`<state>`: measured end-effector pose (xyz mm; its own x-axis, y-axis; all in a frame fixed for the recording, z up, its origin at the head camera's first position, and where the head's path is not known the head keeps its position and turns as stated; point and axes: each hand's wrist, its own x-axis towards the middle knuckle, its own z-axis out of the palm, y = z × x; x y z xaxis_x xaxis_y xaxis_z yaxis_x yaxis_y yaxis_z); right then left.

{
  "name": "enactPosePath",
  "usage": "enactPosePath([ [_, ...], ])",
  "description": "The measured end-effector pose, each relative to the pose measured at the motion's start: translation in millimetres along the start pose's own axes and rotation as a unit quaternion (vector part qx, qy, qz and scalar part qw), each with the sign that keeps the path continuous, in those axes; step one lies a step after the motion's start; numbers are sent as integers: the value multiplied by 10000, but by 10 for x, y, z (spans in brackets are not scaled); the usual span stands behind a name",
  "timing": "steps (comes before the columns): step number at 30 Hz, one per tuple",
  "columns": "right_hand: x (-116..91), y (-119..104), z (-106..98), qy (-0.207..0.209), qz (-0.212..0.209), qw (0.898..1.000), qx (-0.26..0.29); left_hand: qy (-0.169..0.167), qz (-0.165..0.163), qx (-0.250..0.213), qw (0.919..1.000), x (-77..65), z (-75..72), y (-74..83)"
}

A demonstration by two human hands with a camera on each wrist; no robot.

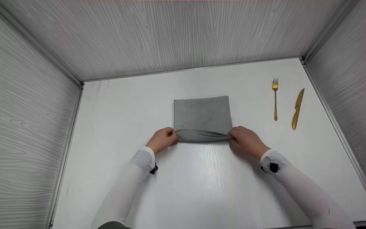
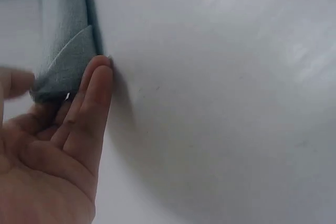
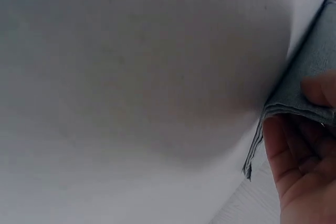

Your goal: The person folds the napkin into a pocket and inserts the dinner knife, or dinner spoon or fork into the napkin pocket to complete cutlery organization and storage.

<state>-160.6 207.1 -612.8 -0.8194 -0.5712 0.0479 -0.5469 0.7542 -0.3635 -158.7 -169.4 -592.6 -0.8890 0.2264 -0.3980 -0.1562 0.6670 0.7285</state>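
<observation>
A grey cloth napkin [image 1: 202, 114] lies folded in a rectangle at the middle of the table, its near edge turned up into a layered strip. My left hand [image 1: 163, 139] pinches the strip's left end; in the left wrist view the napkin's folded corner [image 2: 68, 61] sits between the thumb and fingers of the left hand [image 2: 63, 150]. At the other end, my right hand [image 1: 246, 140] pinches the strip's right corner. The right wrist view shows several cloth layers of the napkin [image 3: 310, 85] between the thumb and fingers of the right hand [image 3: 304, 166].
To the right on the white table [image 1: 113, 127] lie a gold fork [image 1: 275, 95] and, beyond it, a gold knife [image 1: 297, 109]. Grey wood-grain panels [image 1: 183, 35] stand along the back and both sides.
</observation>
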Motion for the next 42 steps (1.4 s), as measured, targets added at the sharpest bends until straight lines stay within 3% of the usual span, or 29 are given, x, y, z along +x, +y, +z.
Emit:
enactPosePath([
  [4, 71, 90, -93, -206, 448, 9953, 838, -276, 443, 659, 9965, -2, -47, -39],
  [8, 105, 194, -142, -422, 1026, 9792, 1701, -206, 580, 863, 9944, 13, -55, -92],
  [12, 147, 278, -150, -506, 1591, 9506, 2618, -71, 357, 371, 9986, 53, -61, -106],
  [16, 224, 308, -140, -523, 1986, 9249, 3201, -22, 19, -488, 9988, 109, -68, -100],
  [20, 297, 301, -122, -454, 2234, 9149, 3331, 125, -258, -981, 9948, 166, -53, -89],
  [23, 327, 291, -116, -366, 2447, 9063, 3426, 260, -348, -984, 9942, 206, -27, -78],
  [27, 349, 285, -103, -279, 2533, 9054, 3395, 432, -348, -917, 9942, 251, 18, -78],
  [31, 358, 233, -88, -164, 2386, 9254, 2941, 665, -306, -647, 9952, 261, 76, -83],
  [35, 366, 192, -73, 0, 2298, 9430, 2407, 1132, -42, 208, 9933, 270, 136, -88],
  [38, 379, 179, -67, 45, 2326, 9451, 2295, 1489, 134, 765, 9858, 282, 159, -93],
  [42, 396, 169, -51, 54, 2392, 9438, 2283, 1670, 191, 1033, 9804, 304, 166, -90],
])
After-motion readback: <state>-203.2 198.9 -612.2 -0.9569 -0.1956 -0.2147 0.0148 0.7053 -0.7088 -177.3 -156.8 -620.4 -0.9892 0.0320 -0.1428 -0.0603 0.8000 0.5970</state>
